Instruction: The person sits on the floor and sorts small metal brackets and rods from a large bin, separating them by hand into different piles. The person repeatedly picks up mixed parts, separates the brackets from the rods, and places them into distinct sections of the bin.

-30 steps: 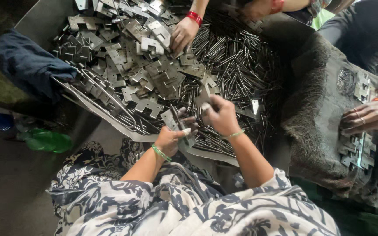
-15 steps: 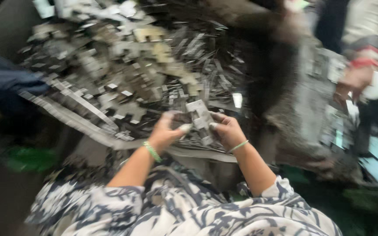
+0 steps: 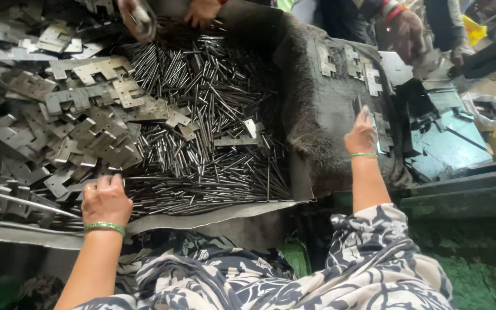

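Observation:
My left hand (image 3: 105, 201), with a green bangle at the wrist, rests knuckles-up on the near edge of a heap of thin steel pins (image 3: 213, 138). Its fingers curl down into the pins and their tips are hidden. To its left lies a pile of flat notched hinge plates (image 3: 81, 120). My right hand (image 3: 361, 135) reaches out to the right over a dark furry cloth (image 3: 317, 115). It pinches a small hinge plate (image 3: 358, 107) at its fingertips, next to several plates (image 3: 348, 62) lying on the cloth.
Other people's hands work at the far edge: two over the pins (image 3: 139, 17) and one at the upper right (image 3: 406, 28). A grey sheet (image 3: 213, 217) lines the heap's near edge. Blue-green metal pieces (image 3: 443, 138) and bags (image 3: 489, 109) lie to the right.
Both hands were together holding a hinge piece over the pile. Now they have parted: the left dropped to the pins, the right moved out to the dark cloth. The view shifted right.

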